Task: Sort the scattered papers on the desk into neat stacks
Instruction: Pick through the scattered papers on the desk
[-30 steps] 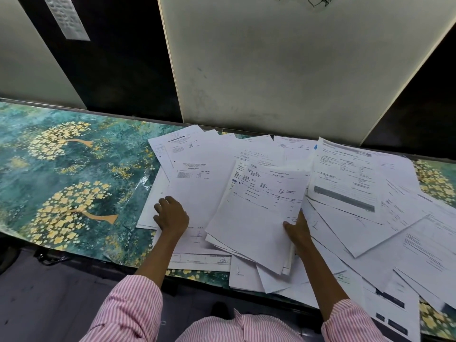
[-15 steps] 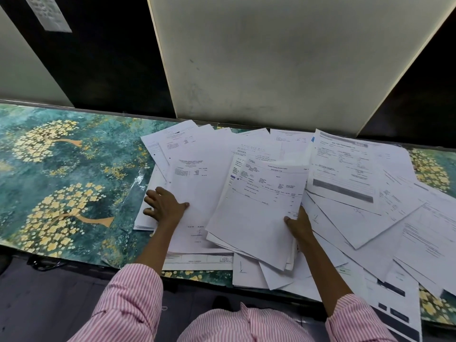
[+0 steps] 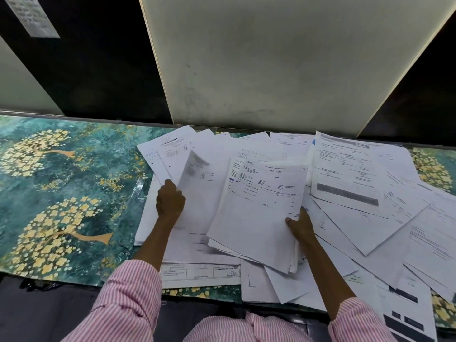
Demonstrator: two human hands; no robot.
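Head view: left hand (image 3: 170, 201) pinched a lifted sheet (image 3: 197, 183), right hand (image 3: 299, 225) gripped a gathered stack (image 3: 261, 213); collecting step underway, next likely adding that sheet squarely.

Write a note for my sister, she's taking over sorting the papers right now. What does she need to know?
Left hand: lifting the edge of one sheet on the left of the pile.
Right hand: gripping a small bundle at its right edge.
Loose papers overlap across the right half of the desk; the left half is bare.
Done: only that bundle gathered.
Left: no neat stacks yet, nearly everything.
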